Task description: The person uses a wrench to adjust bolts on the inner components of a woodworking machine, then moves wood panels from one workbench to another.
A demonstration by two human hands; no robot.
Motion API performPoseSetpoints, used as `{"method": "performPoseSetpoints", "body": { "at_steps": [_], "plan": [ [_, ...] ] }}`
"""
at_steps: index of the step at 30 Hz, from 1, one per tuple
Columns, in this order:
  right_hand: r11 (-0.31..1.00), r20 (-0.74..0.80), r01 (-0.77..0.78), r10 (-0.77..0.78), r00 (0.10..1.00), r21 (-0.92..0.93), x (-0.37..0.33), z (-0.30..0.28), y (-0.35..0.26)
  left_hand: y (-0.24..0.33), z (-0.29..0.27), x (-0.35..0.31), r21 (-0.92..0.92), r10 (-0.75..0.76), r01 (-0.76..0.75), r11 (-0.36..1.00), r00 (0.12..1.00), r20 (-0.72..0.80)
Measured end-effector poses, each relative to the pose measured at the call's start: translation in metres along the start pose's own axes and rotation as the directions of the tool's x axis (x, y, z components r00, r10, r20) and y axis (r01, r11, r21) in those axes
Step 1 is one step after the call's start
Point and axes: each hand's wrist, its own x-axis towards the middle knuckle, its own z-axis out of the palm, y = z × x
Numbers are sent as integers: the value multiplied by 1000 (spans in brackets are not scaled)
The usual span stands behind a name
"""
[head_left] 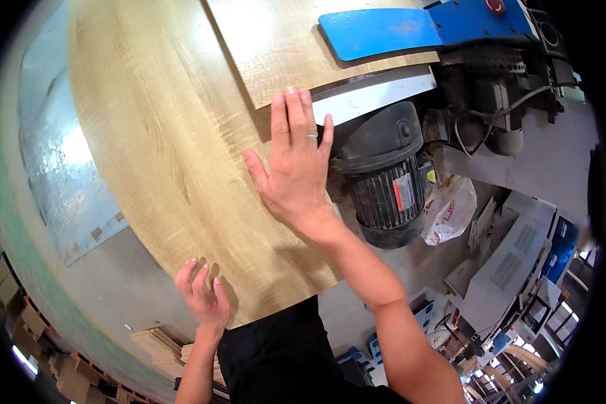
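A large wood-grain panel stretches out in front of my body. My right hand lies flat near its right edge, fingers stretched forward and thumb out to the left. Its fingertips reach the near edge of a second wood-grain panel, which sits farther off at the right. A ring shows on one finger. My left hand is at the first panel's near left edge, fingers apart and slightly bent over the surface. Whether its fingertips press on the panel I cannot tell.
Beside my right hand are a white strip and a black motor. A blue metal plate overlies the farther panel, with a red button beyond. A plastic bag lies by the motor. Stacked boards stand low at left.
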Motion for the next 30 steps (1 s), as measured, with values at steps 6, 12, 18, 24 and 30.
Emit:
{"method": "performPoseSetpoints", "body": {
  "at_steps": [6, 12, 18, 24, 30],
  "plan": [
    [1000, -35, -4, 3, 999, -31, 9, -11, 20, 4, 0, 6, 61, 28, -30, 998, 999, 44],
    [995, -205, -25, 44, 978, 95, 13, -22, 44, 7, 3, 11, 34, 5, -8, 999, 997, 79],
    [953, 124, -72, 37, 992, 293, -76, -22, 1, 13, 7, 23, 181, -39, -3, 983, 973, 226],
    [903, 335, -191, 56, 941, 384, -163, -36, -31, 21, 7, 32, 191, -1, -50, 980, 966, 258],
    [944, 302, -108, 10, 953, 311, -181, -44, -27, 44, -10, 38, 218, -13, -46, 975, 965, 261]
  ]
}}
